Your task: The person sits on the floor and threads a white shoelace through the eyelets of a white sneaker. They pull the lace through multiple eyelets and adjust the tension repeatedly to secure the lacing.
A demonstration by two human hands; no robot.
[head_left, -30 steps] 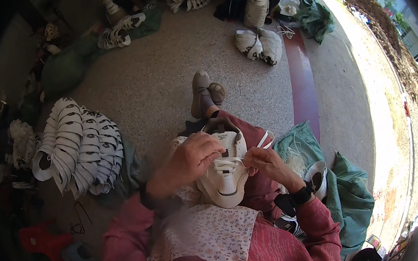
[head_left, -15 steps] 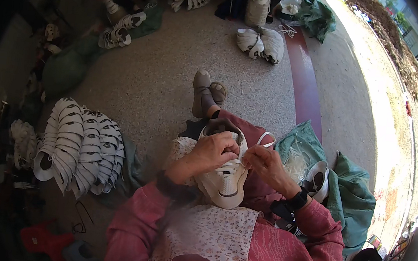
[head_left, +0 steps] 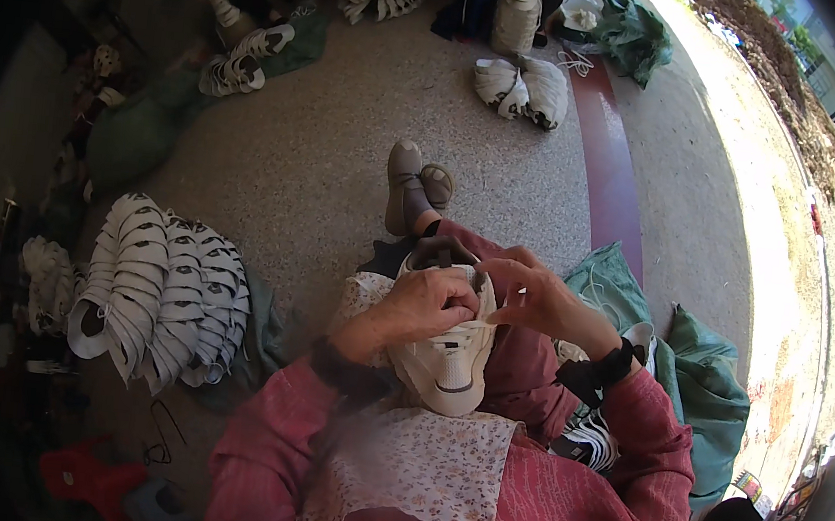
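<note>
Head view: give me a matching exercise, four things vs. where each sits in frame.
Things:
1. white shoe
2. stack of white shoe uppers
3. green sack
4. red object

Places:
A. on the floor to the person's left
B. lower left corner
C. in the lap, under the left hand and right hand
D. beside the person's right arm

Pairs: 1-C, 2-A, 3-D, 4-B

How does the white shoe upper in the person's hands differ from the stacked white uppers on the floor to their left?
The shoe upper sits alone on the lap, gripped by the left hand and right hand; the stacked uppers lie untouched on the floor. The held one looks rounded and three-dimensional, while the stacked ones nest in overlapping rows. Both are white with dark trim.
</note>
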